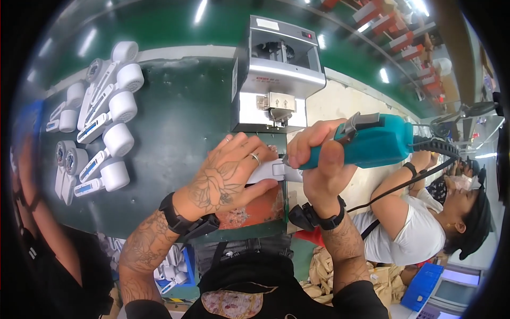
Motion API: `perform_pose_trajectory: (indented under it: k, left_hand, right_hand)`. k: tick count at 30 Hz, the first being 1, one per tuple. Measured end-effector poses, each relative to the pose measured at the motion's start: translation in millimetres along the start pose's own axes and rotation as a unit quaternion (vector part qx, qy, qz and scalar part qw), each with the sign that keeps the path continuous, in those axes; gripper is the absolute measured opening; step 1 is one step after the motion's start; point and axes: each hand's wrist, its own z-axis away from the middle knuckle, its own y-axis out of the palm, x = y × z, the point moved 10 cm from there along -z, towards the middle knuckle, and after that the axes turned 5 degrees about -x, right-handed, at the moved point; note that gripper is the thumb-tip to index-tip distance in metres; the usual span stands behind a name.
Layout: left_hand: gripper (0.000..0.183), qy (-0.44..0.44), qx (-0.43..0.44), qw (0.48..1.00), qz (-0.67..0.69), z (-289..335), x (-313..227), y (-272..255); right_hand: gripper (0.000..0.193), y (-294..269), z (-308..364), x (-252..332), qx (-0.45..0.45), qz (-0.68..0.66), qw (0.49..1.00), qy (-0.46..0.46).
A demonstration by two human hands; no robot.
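Note:
My left hand (227, 171), tattooed and with a ring, grips a white plastic handle-shaped part (264, 171) near the table's front edge. Its fingers cover much of that part. Wrapped around a teal electric screwdriver (378, 141), my right hand (325, 166) holds the tool lying nearly level, its cable running off to the right. The screwdriver's tip points left and is at the white part's right end; whether it touches a screw is too small to tell. Below the part lies a worn red mat (255, 208).
Several white handheld devices with round heads (118, 139) lie in rows on the green table (183, 101) at the left. A grey screw feeder (272, 74) stands just beyond my hands. A blue crate (187, 268) of white parts sits below. Co-workers flank me, one in a white shirt (409, 226).

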Motion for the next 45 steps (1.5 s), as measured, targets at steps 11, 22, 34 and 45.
perform_pose_trajectory:
  k: [11,22,34,45]
  left_hand:
    - [0.037,0.017,-0.014,1.000,-0.015,2.7,-4.0,-3.0]
    - [0.042,0.020,-0.005,0.999,-0.025,7.0,-5.2,-0.3]
    - [0.033,0.020,-0.042,0.999,0.006,4.5,0.9,-5.7]
    - [0.030,0.004,-0.032,0.999,0.017,6.1,2.0,-2.2]
  right_hand:
    - [0.046,2.3,-7.6,-2.5,-0.008,0.017,0.999,0.038]
    - [0.033,16.7,-52.1,-1.8,-0.053,-0.005,0.997,-0.056]
    - [0.061,-8.0,9.3,33.4,-0.036,0.051,0.998,-0.014]
    - [0.061,-4.9,26.2,14.1,-0.017,0.050,0.998,0.016]
